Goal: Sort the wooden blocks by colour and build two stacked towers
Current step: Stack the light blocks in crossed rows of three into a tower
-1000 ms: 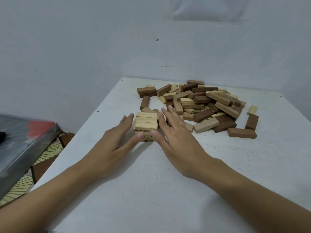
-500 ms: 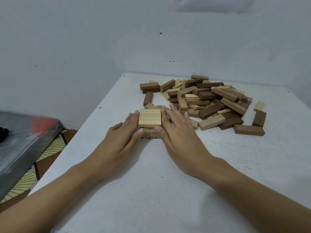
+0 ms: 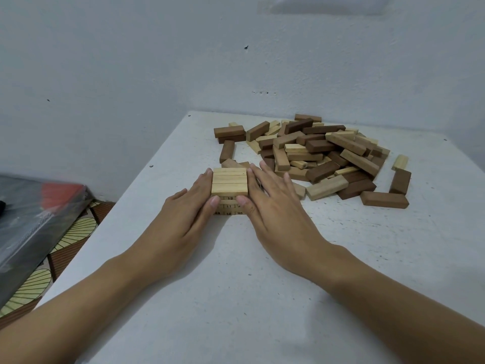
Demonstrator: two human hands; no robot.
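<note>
Both left hand (image 3: 181, 219) and right hand (image 3: 275, 216) press straight fingers (image 3: 203, 183) against pale tower (image 3: 229, 181), pile (image 3: 322, 156) behind.

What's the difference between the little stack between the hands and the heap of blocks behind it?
The stack is all pale wood; the pile mixes pale and dark brown blocks. The stack is squared in neat layers; the pile lies loose, blocks pointing every way. The left hand and right hand press flat against the stack's sides; neither grips the pile. Both sit on the white table.
</note>
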